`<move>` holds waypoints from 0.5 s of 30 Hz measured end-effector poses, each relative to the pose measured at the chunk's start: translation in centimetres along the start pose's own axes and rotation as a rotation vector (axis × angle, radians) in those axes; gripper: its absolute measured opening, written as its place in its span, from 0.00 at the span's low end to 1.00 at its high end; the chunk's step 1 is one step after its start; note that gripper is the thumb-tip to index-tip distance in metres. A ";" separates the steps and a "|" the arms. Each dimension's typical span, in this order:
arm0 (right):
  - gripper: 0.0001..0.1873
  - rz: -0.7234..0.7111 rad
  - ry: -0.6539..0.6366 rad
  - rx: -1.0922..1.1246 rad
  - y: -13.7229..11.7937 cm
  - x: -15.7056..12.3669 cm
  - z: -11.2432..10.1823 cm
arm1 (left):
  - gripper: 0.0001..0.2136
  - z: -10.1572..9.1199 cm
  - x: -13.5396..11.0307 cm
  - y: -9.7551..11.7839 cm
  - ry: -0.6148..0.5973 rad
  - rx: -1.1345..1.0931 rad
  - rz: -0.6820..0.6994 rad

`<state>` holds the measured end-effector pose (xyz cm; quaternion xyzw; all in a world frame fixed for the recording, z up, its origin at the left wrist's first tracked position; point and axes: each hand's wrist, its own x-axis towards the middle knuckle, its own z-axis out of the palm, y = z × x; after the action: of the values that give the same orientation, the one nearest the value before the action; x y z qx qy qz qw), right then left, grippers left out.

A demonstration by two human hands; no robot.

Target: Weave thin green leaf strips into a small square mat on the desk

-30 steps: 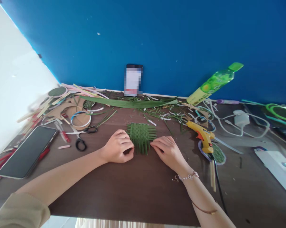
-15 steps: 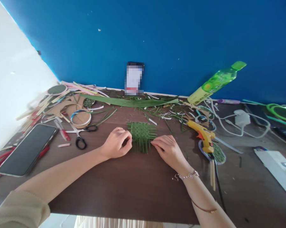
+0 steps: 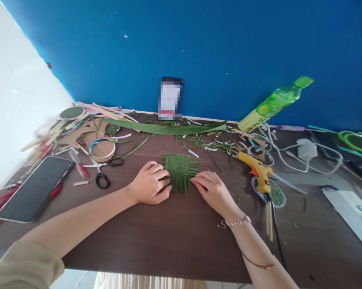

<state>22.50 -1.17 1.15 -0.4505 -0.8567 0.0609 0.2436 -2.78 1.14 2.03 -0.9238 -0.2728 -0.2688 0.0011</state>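
Observation:
A small woven mat of green leaf strips (image 3: 177, 166) lies flat on the dark wooden table (image 3: 156, 241), loose strip ends sticking out at its right and near sides. My left hand (image 3: 152, 182) rests at the mat's left edge, open, with thumb and fingers apart and fingertips beside or on the strips. On the other side, my right hand (image 3: 212, 188) is closed, its thumb and fingers pinched together at the mat's lower right corner on a leaf strip. The strip's end inside that pinch is hidden.
Scissors (image 3: 102, 176) and a phone (image 3: 35, 188) lie on the left. A long green leaf (image 3: 165, 128) and scraps stretch along the back, before a propped phone (image 3: 170, 98). On the right are a yellow glue gun (image 3: 260, 172), a tilted bottle (image 3: 271, 106) and a charger (image 3: 307, 150).
My left hand has opened from a curled pinch, its thumb and fingers now spread at the mat's left edge. The right hand and the mat look almost unmoved.

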 end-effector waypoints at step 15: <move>0.09 -0.024 0.047 0.023 -0.5 0.2 0.0 | 0.14 0.0 -0.1 -0.1 -0.020 -0.002 0.036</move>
<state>22.05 -1.24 1.39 -0.4389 -0.8553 0.0570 0.2695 -2.88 1.14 2.00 -0.9311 -0.2560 -0.2597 0.0022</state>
